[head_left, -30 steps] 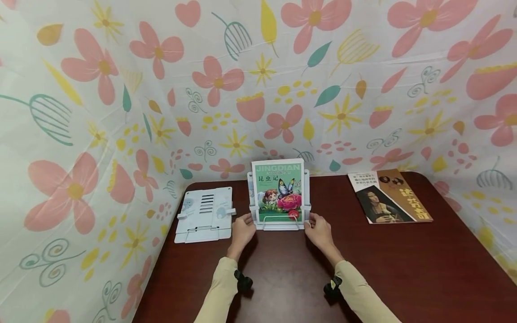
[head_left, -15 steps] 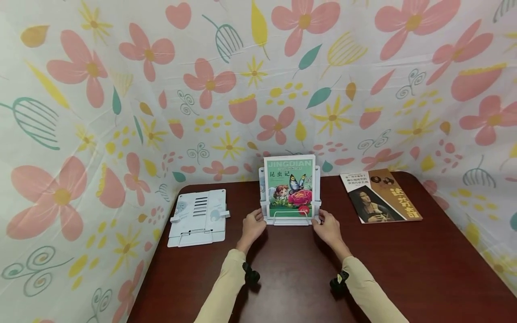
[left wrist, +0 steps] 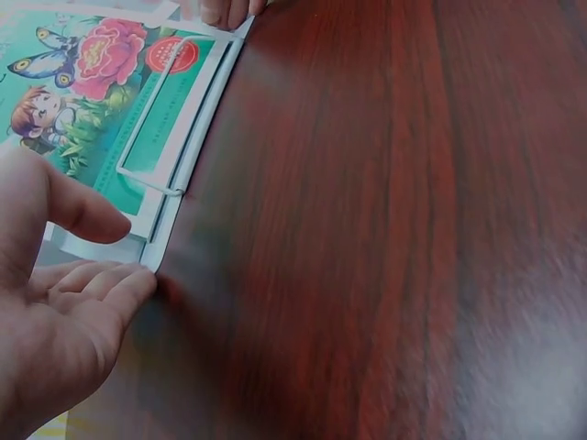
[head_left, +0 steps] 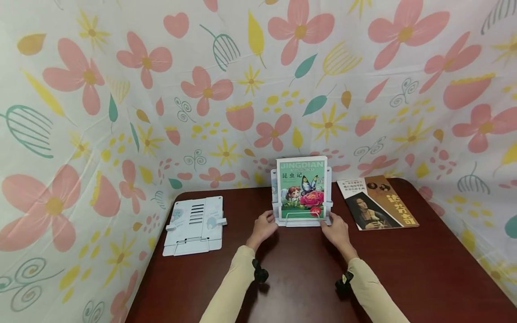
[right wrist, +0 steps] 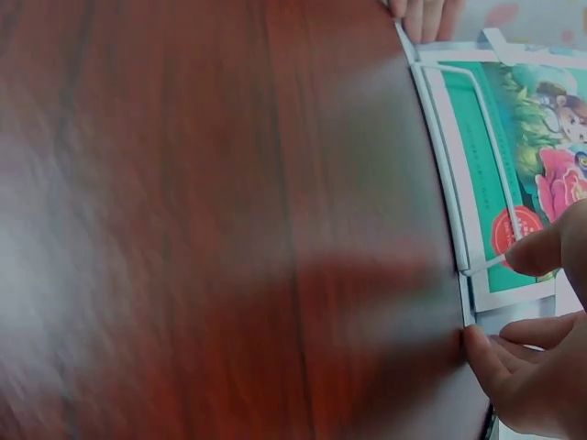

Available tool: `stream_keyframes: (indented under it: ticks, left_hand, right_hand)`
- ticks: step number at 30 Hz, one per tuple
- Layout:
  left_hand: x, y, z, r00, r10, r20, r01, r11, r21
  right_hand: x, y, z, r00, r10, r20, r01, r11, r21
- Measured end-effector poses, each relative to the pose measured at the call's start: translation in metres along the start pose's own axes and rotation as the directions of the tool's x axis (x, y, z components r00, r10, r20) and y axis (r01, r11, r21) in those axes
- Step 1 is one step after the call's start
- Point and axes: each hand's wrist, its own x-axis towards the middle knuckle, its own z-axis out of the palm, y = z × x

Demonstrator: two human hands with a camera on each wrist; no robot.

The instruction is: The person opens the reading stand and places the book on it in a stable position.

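Observation:
A white book stand (head_left: 274, 185) holds an upright green-covered book (head_left: 303, 188) with a butterfly, a flower and a child's figure. A wire holder (left wrist: 151, 101) crosses the book's lower cover. My left hand (head_left: 264, 225) holds the stand's lower left corner, thumb in front and fingertips (left wrist: 138, 284) at the base edge. At the lower right corner my right hand (head_left: 336, 229) holds the stand; its thumb (right wrist: 537, 252) lies over the wire's end and its fingertips (right wrist: 477, 344) meet the base edge. The stand's back is hidden.
A second white book stand (head_left: 194, 224) lies flat at the table's left, no book on it. Another book (head_left: 377, 204), with a painted portrait on its cover, lies at the back right. A flower-patterned cloth (head_left: 242, 98) hangs behind the dark red table (head_left: 299, 278).
Both hands have moved right together with the stand and green book, farther from the flat stand and closer to the portrait book. The head view has also shifted a little.

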Motion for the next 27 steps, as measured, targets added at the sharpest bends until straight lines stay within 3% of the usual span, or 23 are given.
stream_keyframes:
  ticks: [12,15,19,21,24,27]
  left_hand:
    - [0.005,0.005,0.013,1.000,0.000,0.013,0.000,1.000,-0.015]
    - [0.000,0.000,0.013,0.999,0.026,0.029,-0.025,0.999,-0.038]
    - [-0.019,-0.014,0.011,0.992,0.109,0.064,-0.107,0.994,-0.035]
    - [-0.032,-0.021,0.004,0.985,0.155,0.073,-0.152,0.987,-0.047]
    - [-0.048,-0.035,-0.014,0.975,0.218,0.043,-0.213,0.973,-0.091]
    - [-0.063,-0.051,-0.048,0.968,0.242,-0.062,-0.249,0.956,-0.154]
  right_hand:
    - [0.005,0.015,0.002,1.000,-0.006,0.016,0.006,1.000,-0.001]
    - [-0.002,0.013,0.007,1.000,0.007,-0.028,-0.005,0.999,0.048]
    - [-0.025,-0.002,0.027,0.988,0.048,-0.149,-0.027,0.990,0.140]
    - [-0.039,-0.015,0.041,0.982,0.047,-0.183,-0.014,0.984,0.177]
    - [-0.058,-0.039,0.065,0.985,-0.004,-0.172,0.042,0.974,0.221]
    - [-0.072,-0.067,0.092,0.991,-0.076,-0.110,0.105,0.953,0.286]
